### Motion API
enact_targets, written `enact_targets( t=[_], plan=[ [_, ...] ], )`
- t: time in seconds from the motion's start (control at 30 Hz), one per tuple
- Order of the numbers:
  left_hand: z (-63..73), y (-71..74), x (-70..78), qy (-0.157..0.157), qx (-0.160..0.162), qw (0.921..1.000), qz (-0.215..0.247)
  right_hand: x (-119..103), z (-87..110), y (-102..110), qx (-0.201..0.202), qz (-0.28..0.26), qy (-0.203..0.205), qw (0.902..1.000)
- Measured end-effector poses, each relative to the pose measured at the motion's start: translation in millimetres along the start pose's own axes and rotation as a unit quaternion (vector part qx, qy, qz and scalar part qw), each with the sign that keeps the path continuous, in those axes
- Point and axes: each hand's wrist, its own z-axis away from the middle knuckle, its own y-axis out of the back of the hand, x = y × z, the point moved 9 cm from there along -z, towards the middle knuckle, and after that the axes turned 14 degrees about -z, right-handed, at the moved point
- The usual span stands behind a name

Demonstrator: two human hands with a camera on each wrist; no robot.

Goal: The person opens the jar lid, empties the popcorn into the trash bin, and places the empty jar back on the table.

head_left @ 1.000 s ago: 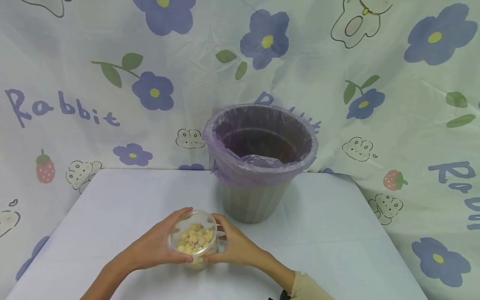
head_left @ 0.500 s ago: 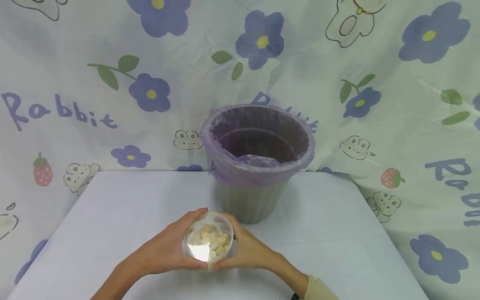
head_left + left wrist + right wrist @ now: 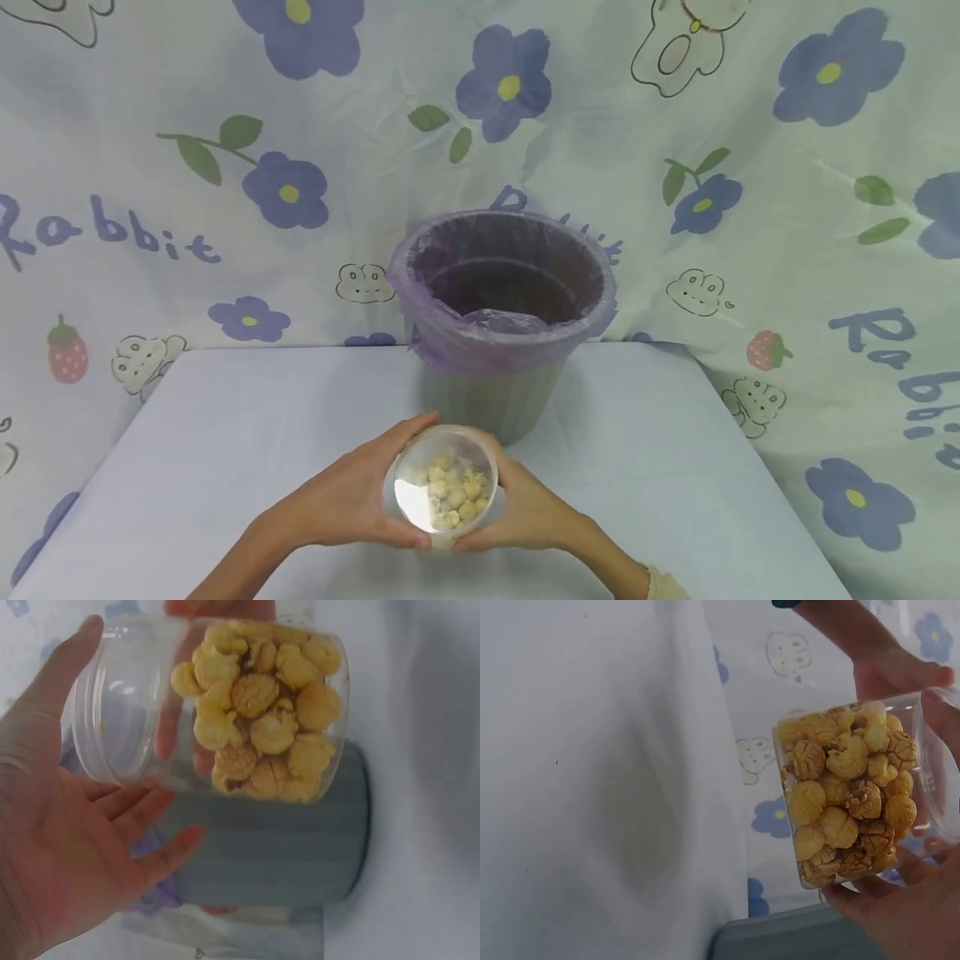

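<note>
A clear plastic jar (image 3: 412, 492) of pale yellow popcorn (image 3: 453, 496) is held between two hands above the table, in front of the bin. From the left, the left hand (image 3: 356, 496) grips its upper part, the thumb on the near side. The right hand (image 3: 536, 508) holds it from the right with its thumb also in front. Bright glare lies across the round top. The left wrist view shows popcorn (image 3: 262, 712) filling the lower part, with clear space near the rim. In the right wrist view the jar's base is off the table.
A grey bin (image 3: 480, 400) stands on the white table (image 3: 247, 433) just behind the hands. A purple plastic bag (image 3: 487, 354) lines it and folds over its rim. Behind the table hangs a white curtain (image 3: 360, 208) printed with blue flowers and rabbits.
Both hands have carried the jar a little to the right, and glare has appeared on its top. The head view has shifted slightly. The bin stands where it was.
</note>
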Motion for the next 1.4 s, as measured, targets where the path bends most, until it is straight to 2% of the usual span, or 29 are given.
enact_targets(
  t=[0.23, 0.4, 0.53, 0.6, 0.7, 0.87, 0.97, 1.03, 1.1, 1.27, 1.4],
  plan=[
    [-8.7, -8.1, 5.5, -0.009, -0.017, 0.9991, 0.037, -9, 8.4, 6, -0.002, -0.003, 0.001, 1.0000],
    [-14.1, -13.4, 12.1, -0.036, 0.002, 0.9967, 0.072, -10, 14.2, 7, 0.005, -0.027, 0.017, 0.9995],
    [-15.1, -17.6, 12.7, -0.041, 0.019, 0.9966, 0.069, -10, 16.0, 5, 0.008, -0.056, 0.042, 0.9975],
    [-15.5, -20.4, 12.1, -0.036, 0.024, 0.9966, 0.071, -10, 16.6, 4, 0.013, -0.062, 0.054, 0.9965],
    [-16.5, -22.0, 10.9, -0.019, 0.053, 0.9973, 0.048, -11, 16.4, 5, 0.036, -0.047, 0.071, 0.9957],
    [-18.9, -20.3, 9.1, 0.040, 0.114, 0.9927, 0.009, -16, 14.3, 16, 0.094, 0.020, 0.086, 0.9916],
    [-20.2, -19.7, 10.3, 0.067, 0.126, 0.9897, 0.014, -19, 13.8, 23, 0.111, 0.038, 0.077, 0.9901],
    [-20.5, -19.3, 11.5, 0.073, 0.118, 0.9902, 0.020, -19, 14.5, 26, 0.117, 0.030, 0.062, 0.9907],
    [-20.6, -18.7, 12.8, 0.068, 0.094, 0.9927, 0.033, -18, 16.4, 29, 0.110, 0.012, 0.045, 0.9928],
    [-22.3, -15.9, 11.8, 0.020, 0.028, 0.9978, 0.056, -17, 25.2, 32, 0.073, -0.013, 0.013, 0.9971],
    [-24.3, -17.2, 10.0, -0.011, 0.007, 0.9973, 0.073, -18, 29.3, 32, 0.051, -0.021, 0.002, 0.9985]
  ],
)
